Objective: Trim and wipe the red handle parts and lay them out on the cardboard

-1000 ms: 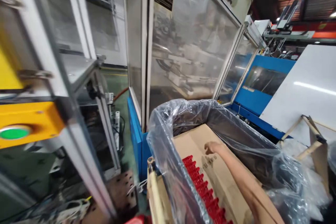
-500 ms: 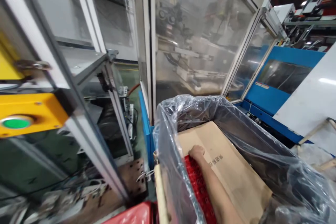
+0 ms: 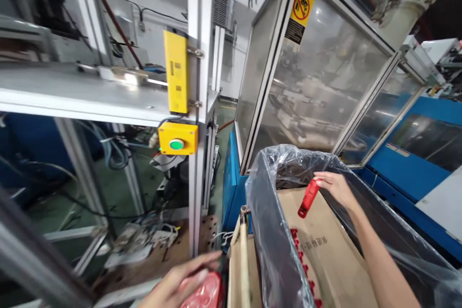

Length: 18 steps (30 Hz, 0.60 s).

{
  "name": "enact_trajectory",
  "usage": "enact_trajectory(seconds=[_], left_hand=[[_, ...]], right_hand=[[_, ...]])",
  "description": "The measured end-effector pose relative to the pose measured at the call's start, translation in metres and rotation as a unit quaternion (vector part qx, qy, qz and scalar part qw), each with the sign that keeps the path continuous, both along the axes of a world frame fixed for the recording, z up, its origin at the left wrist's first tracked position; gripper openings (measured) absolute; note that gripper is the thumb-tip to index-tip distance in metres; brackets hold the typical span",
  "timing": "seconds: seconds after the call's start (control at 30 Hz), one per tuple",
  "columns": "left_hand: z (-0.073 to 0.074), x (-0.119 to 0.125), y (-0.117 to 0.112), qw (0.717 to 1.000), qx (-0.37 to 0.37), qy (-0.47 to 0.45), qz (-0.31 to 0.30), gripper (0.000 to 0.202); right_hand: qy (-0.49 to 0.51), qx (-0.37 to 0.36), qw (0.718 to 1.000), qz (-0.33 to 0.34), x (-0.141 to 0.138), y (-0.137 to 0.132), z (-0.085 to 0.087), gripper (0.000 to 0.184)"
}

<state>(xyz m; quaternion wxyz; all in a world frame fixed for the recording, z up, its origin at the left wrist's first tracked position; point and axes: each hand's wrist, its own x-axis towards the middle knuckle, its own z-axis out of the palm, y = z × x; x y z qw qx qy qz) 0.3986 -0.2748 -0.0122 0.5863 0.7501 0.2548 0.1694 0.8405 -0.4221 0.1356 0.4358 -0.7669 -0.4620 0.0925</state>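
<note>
My right hand [image 3: 334, 186] pinches a small oblong red plastic part [image 3: 308, 198] by its upper end. It holds the part tilted above the brown cardboard sheet [image 3: 339, 255] inside a box lined with a clear plastic bag [image 3: 270, 231]. Along the left side of that sheet runs a row of red parts [image 3: 301, 251], partly hidden by the liner. Outside the box, at the bottom edge, my left hand [image 3: 184, 276] has its fingers stretched out over a glossy red object [image 3: 205, 291]. That object's kind is unclear, and the hand is slightly blurred.
A metal-framed bench [image 3: 72, 89] stands on the left, with a yellow button box [image 3: 178, 138] on its post. Behind the bin rises a clear-panelled machine guard [image 3: 303, 91]. A pale rod [image 3: 244, 255] lies along the bin's left side.
The view has swung left. My right hand has left the red parts by the liner and now holds one red part up over the cardboard. My left hand has come into view.
</note>
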Motion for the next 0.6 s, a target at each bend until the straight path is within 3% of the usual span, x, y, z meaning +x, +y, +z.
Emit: enact_trajectory(seconds=[0.13,0.2,0.27,0.37,0.43,0.5,0.6], left_hand=[[0.071,0.053,0.001,0.984,-0.077,-0.161,-0.009,0.061],[0.102,0.077,-0.004,0.958,-0.144,-0.248,-0.022,0.057],[0.122,0.091,-0.01,0.921,-0.234,-0.303,-0.077,0.052],[0.131,0.088,-0.011,0.839,-0.379,-0.332,-0.204,0.055],[0.128,0.07,-0.005,0.796,-0.432,-0.351,-0.237,0.056],[0.125,0.045,0.006,0.789,-0.442,-0.376,-0.204,0.051],[0.125,0.005,0.029,0.806,-0.402,-0.426,-0.085,0.046]], right_hand=[[0.001,0.067,0.996,0.05,-0.044,-0.019,0.072,0.051],[0.027,0.1,0.991,0.09,-0.081,-0.012,0.094,0.048],[0.057,0.127,0.981,0.138,-0.119,0.006,0.105,0.044],[0.07,0.142,0.967,0.199,-0.172,0.042,0.108,0.042],[0.052,0.142,0.965,0.213,-0.203,0.065,0.105,0.045],[-0.012,0.143,0.972,0.183,-0.234,0.079,0.099,0.049],[-0.175,0.123,0.971,0.107,-0.285,0.088,0.081,0.047]])
